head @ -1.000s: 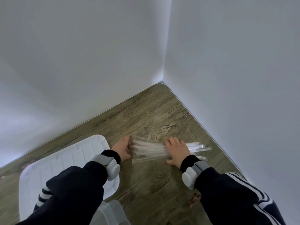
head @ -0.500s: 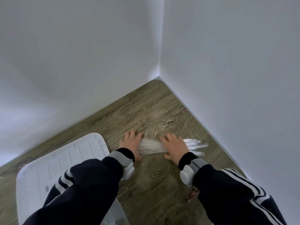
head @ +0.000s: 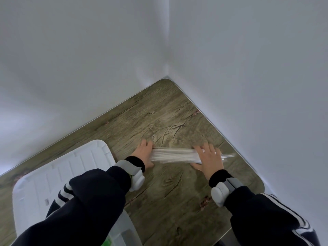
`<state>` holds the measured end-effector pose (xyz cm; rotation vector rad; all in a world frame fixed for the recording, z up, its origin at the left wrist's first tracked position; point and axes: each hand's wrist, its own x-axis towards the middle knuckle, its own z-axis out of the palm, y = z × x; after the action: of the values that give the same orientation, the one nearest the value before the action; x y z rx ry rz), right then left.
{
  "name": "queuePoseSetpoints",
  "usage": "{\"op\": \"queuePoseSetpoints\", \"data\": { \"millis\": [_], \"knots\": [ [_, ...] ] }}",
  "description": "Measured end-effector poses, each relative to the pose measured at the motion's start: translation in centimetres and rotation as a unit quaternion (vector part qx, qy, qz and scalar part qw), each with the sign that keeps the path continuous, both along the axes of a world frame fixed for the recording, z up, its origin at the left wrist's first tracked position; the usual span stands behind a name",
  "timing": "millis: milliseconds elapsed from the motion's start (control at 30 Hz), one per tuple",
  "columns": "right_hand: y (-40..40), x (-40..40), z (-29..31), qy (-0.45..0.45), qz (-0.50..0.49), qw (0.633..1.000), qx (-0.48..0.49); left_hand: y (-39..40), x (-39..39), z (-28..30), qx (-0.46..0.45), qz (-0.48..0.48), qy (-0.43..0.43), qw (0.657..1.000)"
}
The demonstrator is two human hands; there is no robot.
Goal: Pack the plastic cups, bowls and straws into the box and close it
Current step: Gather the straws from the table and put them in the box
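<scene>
Now that your left hand point(head: 142, 153) has slid out to the end of the straws point(head: 174, 155) and your right hand point(head: 209, 159) sits near the other, the bundle lies squared up on the desk point(head: 159, 192). Both sets of fingers curl loosely around it, so it looks ready to lift into the box point(head: 122, 233).

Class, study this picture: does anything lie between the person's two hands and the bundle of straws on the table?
No. The left hand presses one end of the straws and the right hand lies over the other end. Nothing visible separates either hand from them. The bundle rests on the table, beside the white lid.
</scene>
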<state>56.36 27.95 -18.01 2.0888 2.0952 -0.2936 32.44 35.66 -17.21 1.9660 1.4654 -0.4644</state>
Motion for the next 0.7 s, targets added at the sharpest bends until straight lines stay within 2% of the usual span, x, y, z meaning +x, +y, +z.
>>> {"op": "queuePoseSetpoints", "data": {
  "millis": [67, 133, 233, 333, 433, 533, 700],
  "knots": [
    [0.2, -0.7, 0.2, 0.008, 0.018, 0.999, 0.043, 0.2, -0.1, 0.3, -0.024, 0.001, -0.027, 0.999],
    [0.5, -1.1, 0.1, 0.045, 0.031, 0.998, 0.022, 0.6, -0.7, 0.7, -0.053, -0.011, -0.043, 0.998],
    [0.4, -0.1, 0.2, 0.078, 0.012, 0.997, -0.011, 1.3, -2.4, 1.3, -0.059, -0.049, -0.015, 0.997],
    [0.0, 2.2, 0.7, 0.142, -0.122, 0.982, 0.03, 1.5, -4.1, 1.3, -0.047, -0.014, 0.033, 0.998],
    [-1.0, 4.4, 0.6, 0.18, -0.282, 0.941, 0.043, 1.1, -4.1, 1.1, -0.051, 0.035, 0.068, 0.996],
    [-1.7, 4.2, 0.0, 0.193, -0.329, 0.924, 0.029, 0.6, -2.8, 0.9, -0.066, 0.059, 0.064, 0.994],
    [-1.7, 3.7, 0.3, 0.262, -0.387, 0.884, 0.018, 0.6, -0.6, 0.7, -0.083, 0.047, 0.039, 0.995]
  ]
}}
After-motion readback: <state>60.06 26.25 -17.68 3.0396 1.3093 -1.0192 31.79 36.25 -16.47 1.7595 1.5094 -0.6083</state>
